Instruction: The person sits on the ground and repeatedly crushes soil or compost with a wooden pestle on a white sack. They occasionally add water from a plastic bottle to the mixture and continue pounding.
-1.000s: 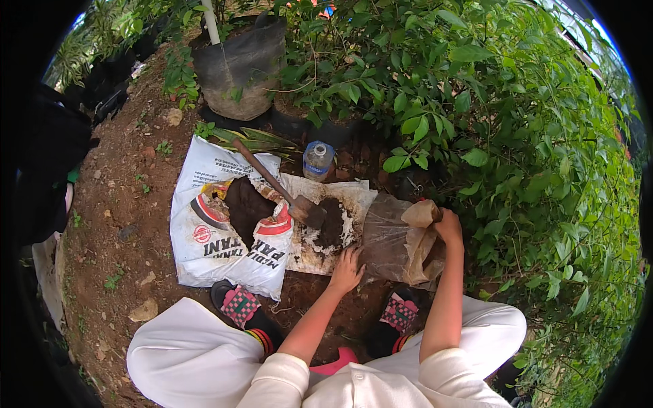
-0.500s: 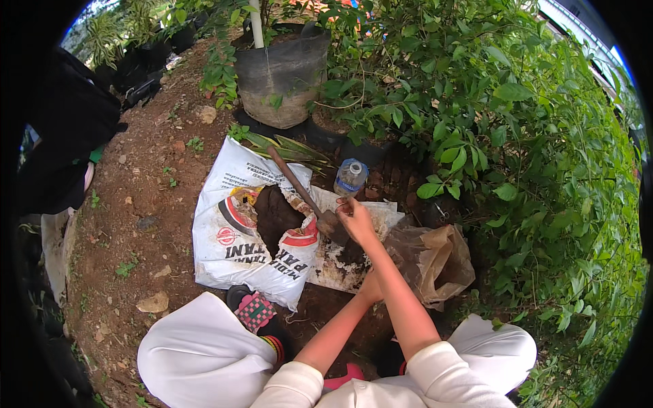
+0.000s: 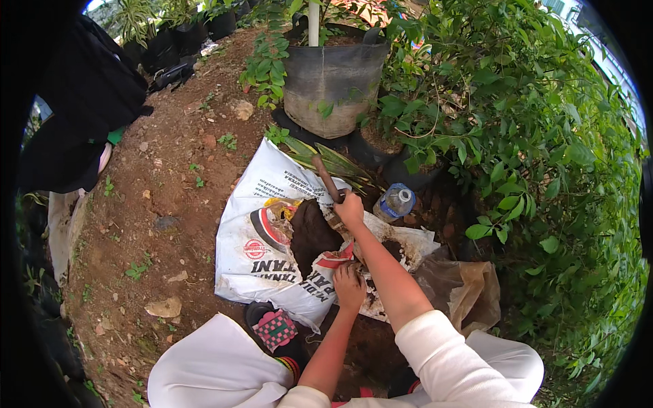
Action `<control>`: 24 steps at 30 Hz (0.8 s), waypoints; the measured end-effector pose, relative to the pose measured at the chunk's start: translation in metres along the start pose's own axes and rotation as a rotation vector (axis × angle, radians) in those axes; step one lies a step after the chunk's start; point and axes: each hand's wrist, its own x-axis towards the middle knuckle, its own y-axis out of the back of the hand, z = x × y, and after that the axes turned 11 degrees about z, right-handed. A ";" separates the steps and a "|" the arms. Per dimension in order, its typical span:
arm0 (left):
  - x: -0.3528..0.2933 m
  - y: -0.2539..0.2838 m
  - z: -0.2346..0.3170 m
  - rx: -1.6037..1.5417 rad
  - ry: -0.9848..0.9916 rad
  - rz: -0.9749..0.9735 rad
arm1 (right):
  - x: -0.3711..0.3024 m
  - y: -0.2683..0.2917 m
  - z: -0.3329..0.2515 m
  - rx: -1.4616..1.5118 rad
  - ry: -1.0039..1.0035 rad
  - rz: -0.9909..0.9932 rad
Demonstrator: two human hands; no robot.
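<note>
My right hand (image 3: 350, 211) is closed round the wooden handle of a small trowel (image 3: 325, 175); its lower end is partly hidden by the hand and the sack. Under it lies a white printed plastic sack (image 3: 238, 234), torn open in the middle, with dark soil (image 3: 313, 238) showing in the hole. My left hand (image 3: 349, 287) is at the sack's right edge, fingers bent over the plastic just below the torn red flap. Beside the sack, a flat, dirt-stained whitish sheet (image 3: 423, 239) carries dark crumbs of soil.
A clear bottle (image 3: 394, 202) with a blue label leans past the sheet. A crumpled brown plastic bag (image 3: 469, 289) lies to the right. Behind stands a black grow bag (image 3: 333, 92) holding a plant; leafy bushes (image 3: 544, 170) fill the right. A person in black (image 3: 81, 102) is at far left.
My right hand has moved left from near the bottle and taken hold of the trowel, which has shifted. My left hand has come up to the sack's edge. The view has shifted too.
</note>
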 end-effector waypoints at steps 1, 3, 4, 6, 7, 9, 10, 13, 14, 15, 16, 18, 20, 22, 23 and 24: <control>0.009 0.008 -0.003 0.045 -0.008 0.080 | -0.010 0.010 -0.007 0.062 0.046 0.092; 0.023 0.015 -0.013 0.170 -0.097 0.114 | -0.017 0.039 -0.008 0.198 0.113 0.144; 0.031 0.018 -0.017 0.235 -0.143 0.136 | -0.018 0.056 -0.008 0.270 0.151 0.170; 0.049 0.031 -0.011 0.223 0.007 0.276 | -0.032 0.096 0.000 0.562 -0.050 -0.138; 0.059 0.032 0.001 0.194 0.072 0.342 | -0.033 0.117 0.018 0.608 -0.037 -0.117; 0.068 0.047 -0.020 0.198 0.077 0.154 | -0.065 0.148 -0.005 0.719 -0.109 -0.126; 0.072 0.049 -0.025 0.181 0.069 0.058 | -0.071 0.161 -0.005 0.792 -0.117 -0.103; 0.086 0.039 -0.036 0.294 -0.142 0.061 | -0.068 0.168 0.013 0.871 -0.093 0.414; 0.090 0.040 -0.039 0.304 -0.169 0.065 | -0.070 0.176 0.016 0.896 -0.075 0.402; 0.091 0.043 -0.043 0.327 -0.190 0.063 | -0.071 0.185 0.020 0.920 -0.056 0.390; 0.091 0.048 -0.048 0.338 -0.184 0.104 | -0.076 0.196 0.016 0.942 -0.039 0.373; 0.090 0.059 -0.057 0.374 -0.125 0.120 | -0.091 0.226 -0.019 1.066 0.007 0.310; 0.095 0.065 -0.058 0.396 -0.131 0.133 | -0.098 0.247 -0.024 1.118 0.028 0.351; 0.098 0.072 -0.061 0.426 -0.122 0.146 | -0.114 0.255 -0.027 1.104 0.052 0.393; 0.100 0.074 -0.063 0.433 -0.113 0.144 | -0.123 0.252 -0.028 1.092 0.044 0.435; 0.100 0.077 -0.065 0.487 -0.151 0.155 | -0.133 0.247 -0.028 1.080 0.034 0.476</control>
